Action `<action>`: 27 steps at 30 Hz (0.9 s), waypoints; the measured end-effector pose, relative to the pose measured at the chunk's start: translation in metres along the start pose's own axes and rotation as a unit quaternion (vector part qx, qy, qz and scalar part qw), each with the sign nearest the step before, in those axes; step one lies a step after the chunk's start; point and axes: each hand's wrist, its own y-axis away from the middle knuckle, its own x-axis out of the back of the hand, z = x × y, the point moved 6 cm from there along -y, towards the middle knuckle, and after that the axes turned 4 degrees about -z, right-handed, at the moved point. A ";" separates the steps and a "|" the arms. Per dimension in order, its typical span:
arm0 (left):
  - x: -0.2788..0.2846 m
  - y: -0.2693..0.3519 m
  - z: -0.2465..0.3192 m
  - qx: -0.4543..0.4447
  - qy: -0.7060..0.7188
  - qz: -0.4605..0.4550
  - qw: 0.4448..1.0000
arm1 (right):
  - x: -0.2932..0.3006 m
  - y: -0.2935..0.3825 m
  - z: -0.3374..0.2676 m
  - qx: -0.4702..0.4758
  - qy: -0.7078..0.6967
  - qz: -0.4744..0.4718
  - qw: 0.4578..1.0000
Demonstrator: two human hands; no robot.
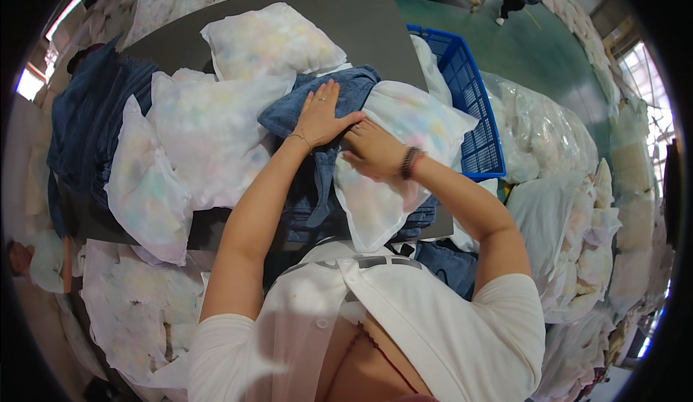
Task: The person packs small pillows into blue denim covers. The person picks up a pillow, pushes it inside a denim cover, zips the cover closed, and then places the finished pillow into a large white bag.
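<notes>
My left hand [319, 115] lies palm down, fingers spread, on a piece of blue denim-like fabric [357, 80] on the dark table. At the fabric's lower right edge is my right hand [376, 145], its fingers bent beside my left thumb; what lies under its fingertips is hidden. A white pillow-like bag with a multicoloured filling [422, 115] sits beneath and to the right of the right hand. A blue strip of fabric [323, 185] hangs down below the left hand. Folded blue fabric [417, 220] lies stacked near the table's front edge.
Filled white bags [216, 131] cover the left part of the grey table [346, 17], beside a tall pile of blue fabric [89, 131]. A blue plastic crate [471, 93] stands at the right, with clear plastic sacks [547, 131] beyond. Two other people are farther off.
</notes>
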 end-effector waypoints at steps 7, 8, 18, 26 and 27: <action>0.009 -0.021 0.047 -0.165 -0.123 0.130 0.970 | 0.101 0.043 0.122 -0.127 0.240 0.415 0.868; 0.001 -0.033 0.049 -0.177 -0.116 0.128 0.969 | 0.060 0.038 0.194 -0.276 -0.058 0.167 0.945; 0.009 0.011 0.053 -0.311 -0.178 0.016 0.933 | -0.064 -0.052 0.048 -0.189 -0.033 0.161 0.968; 0.081 0.076 -0.044 -0.010 0.028 0.012 0.999 | -0.064 0.024 0.063 -0.107 -0.502 0.081 0.854; 0.095 0.101 -0.056 0.010 0.012 0.084 0.996 | -0.053 0.051 0.068 -0.170 -0.588 0.065 0.788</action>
